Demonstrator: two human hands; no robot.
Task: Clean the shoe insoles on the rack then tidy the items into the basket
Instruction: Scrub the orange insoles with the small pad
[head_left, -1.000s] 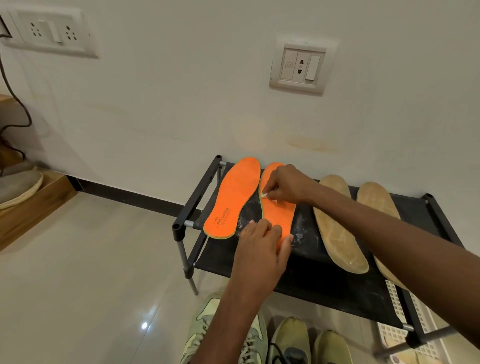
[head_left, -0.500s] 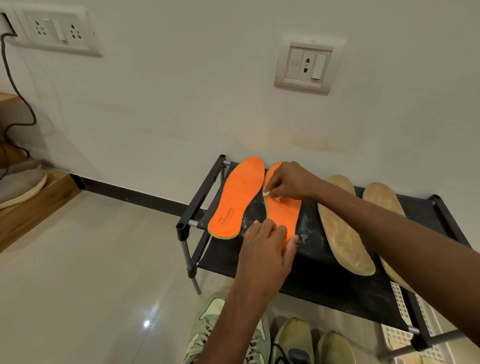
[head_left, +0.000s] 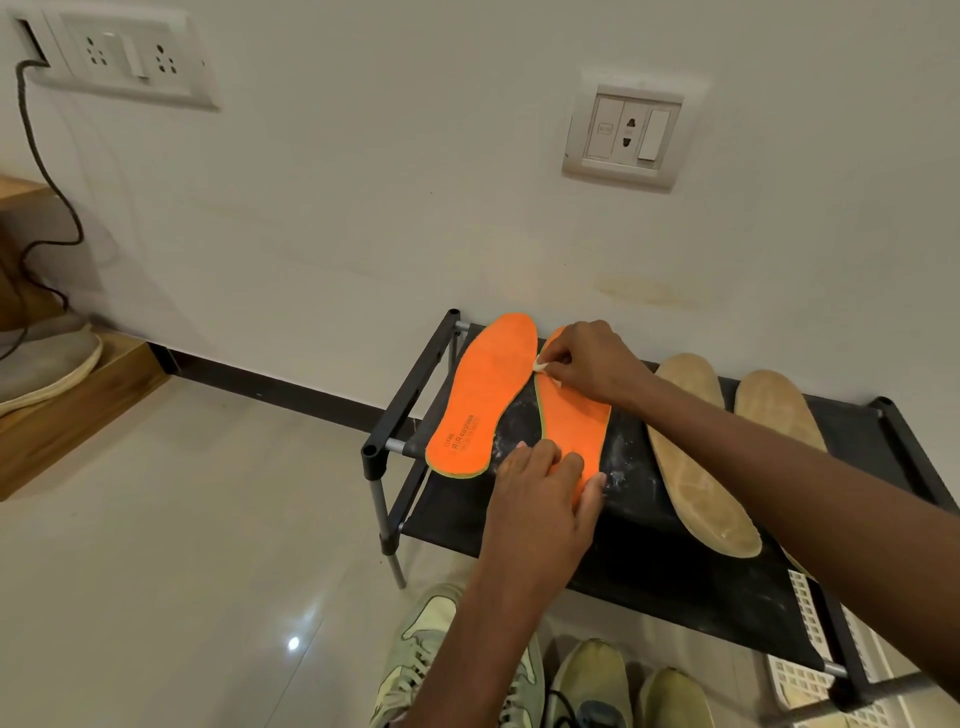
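Two orange insoles lie side by side on the black rack (head_left: 649, 561): the left orange insole (head_left: 483, 400) and the right orange insole (head_left: 571, 421). My left hand (head_left: 545, 499) presses flat on the heel end of the right orange insole. My right hand (head_left: 592, 364) pinches a small white wipe (head_left: 543, 367) against that insole's upper edge. Two tan insoles, the nearer one (head_left: 696, 457) and the farther one (head_left: 774, 410), lie to the right, partly behind my right forearm. White powder is scattered on the rack around the orange pair.
A white plastic basket (head_left: 810, 680) sits under the rack's right end. Pale green shoes (head_left: 431, 654) and other shoes (head_left: 592, 680) stand on the floor below. The wall with a socket plate (head_left: 628, 135) is directly behind. A wooden shelf (head_left: 62, 415) holds a grey shoe at the left.
My right hand with the wipe has shifted slightly up the right orange insole. My left hand stays pressed on its heel. The camera view has moved a little.
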